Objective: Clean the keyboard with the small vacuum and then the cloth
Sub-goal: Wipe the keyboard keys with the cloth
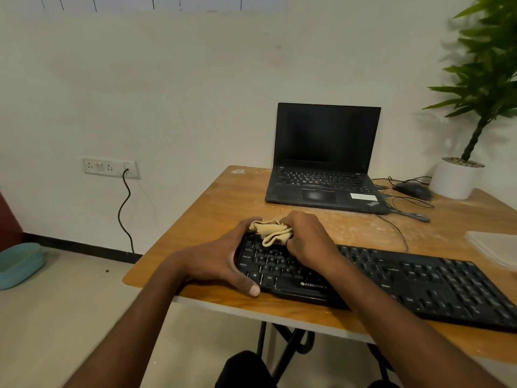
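A black keyboard [414, 278] lies along the front of the wooden table [223, 203]. My left hand [223, 256] grips the keyboard's left end, thumb at the front edge and fingers curled over the back edge. My right hand [307, 236] holds a crumpled beige cloth [275, 232] and presses it onto the keys at the upper left of the keyboard. No vacuum is in view.
An open black laptop [324, 161] stands behind the keyboard. A mouse [412, 190], its cables and a white plant pot [454, 179] sit at the back right. Folded white cloths or paper [495, 245] lie at the right edge. A teal tub [19, 264] is on the floor.
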`<action>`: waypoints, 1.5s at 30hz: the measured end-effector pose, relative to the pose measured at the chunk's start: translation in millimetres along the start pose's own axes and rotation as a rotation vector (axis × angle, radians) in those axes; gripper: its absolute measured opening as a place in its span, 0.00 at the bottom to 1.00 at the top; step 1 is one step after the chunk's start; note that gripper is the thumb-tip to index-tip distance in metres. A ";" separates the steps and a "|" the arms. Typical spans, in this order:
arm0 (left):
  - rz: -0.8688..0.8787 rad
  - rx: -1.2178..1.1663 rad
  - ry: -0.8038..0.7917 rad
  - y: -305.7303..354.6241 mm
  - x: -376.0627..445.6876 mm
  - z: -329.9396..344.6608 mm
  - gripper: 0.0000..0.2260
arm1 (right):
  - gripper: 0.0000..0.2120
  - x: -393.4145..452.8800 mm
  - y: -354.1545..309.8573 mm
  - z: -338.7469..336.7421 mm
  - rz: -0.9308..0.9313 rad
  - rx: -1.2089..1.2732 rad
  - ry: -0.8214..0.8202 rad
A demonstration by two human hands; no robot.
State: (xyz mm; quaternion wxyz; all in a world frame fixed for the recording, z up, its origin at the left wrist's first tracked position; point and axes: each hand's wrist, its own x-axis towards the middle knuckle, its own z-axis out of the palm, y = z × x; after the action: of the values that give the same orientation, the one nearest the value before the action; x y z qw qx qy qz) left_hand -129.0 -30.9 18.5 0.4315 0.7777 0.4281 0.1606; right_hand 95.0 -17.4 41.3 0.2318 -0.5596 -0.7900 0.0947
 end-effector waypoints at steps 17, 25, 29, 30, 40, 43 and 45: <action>-0.005 0.039 0.024 -4.5 6.4 0.1 0.57 | 0.12 -18.2 -11.1 -7.3 -0.043 0.013 -0.003; 0.006 0.036 0.034 -6.4 4.9 2.6 0.55 | 0.10 -22.4 -20.1 -0.9 0.009 -0.113 0.047; 0.021 0.056 0.039 -10.1 8.0 1.2 0.56 | 0.11 -75.9 -29.8 -9.1 -0.078 -0.002 -0.056; 0.023 0.058 0.038 -10.2 8.4 0.8 0.56 | 0.11 -83.4 -30.1 -10.6 -0.103 0.016 -0.077; 0.010 0.026 0.008 -6.3 7.3 -0.4 0.54 | 0.14 -15.2 -11.5 -6.4 0.012 -0.015 0.092; 0.018 0.021 0.007 -6.9 6.7 0.3 0.53 | 0.15 -6.0 -11.5 -4.5 0.040 -0.034 0.107; 0.021 0.034 0.014 -7.1 6.9 1.2 0.52 | 0.15 -18.0 -16.0 -3.9 0.039 -0.045 0.100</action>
State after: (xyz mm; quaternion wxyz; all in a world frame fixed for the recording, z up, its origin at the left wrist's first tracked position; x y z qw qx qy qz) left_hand -128.0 -24.1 11.2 0.4137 0.7882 0.4254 0.1632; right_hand 88.2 -40.2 46.6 0.2564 -0.5838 -0.7685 0.0535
